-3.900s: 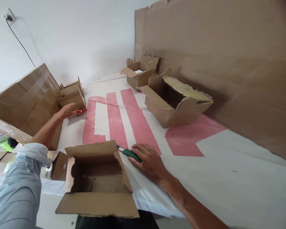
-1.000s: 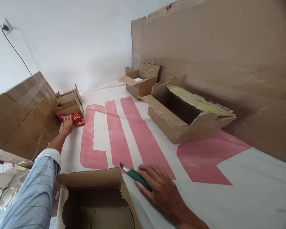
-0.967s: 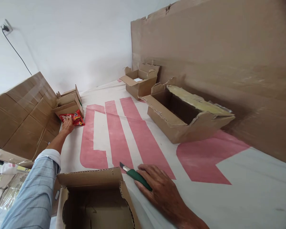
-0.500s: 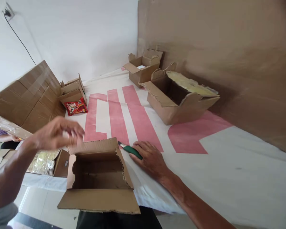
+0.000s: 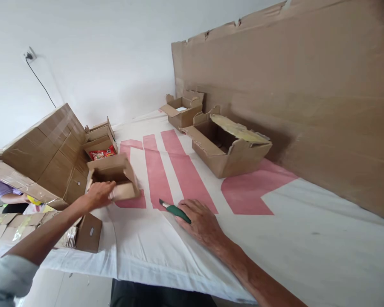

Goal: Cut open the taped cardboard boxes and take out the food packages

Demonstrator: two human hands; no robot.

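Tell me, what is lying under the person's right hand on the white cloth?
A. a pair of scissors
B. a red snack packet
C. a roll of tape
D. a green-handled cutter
D: the right hand rests flat on the cloth with its fingers over a green-handled cutter, whose pale blade end sticks out toward the left; the red snack packet lies far off by the boxes.

packing room | taped cartons left of banner-covered table | opened boxes on it | cardboard sheet behind
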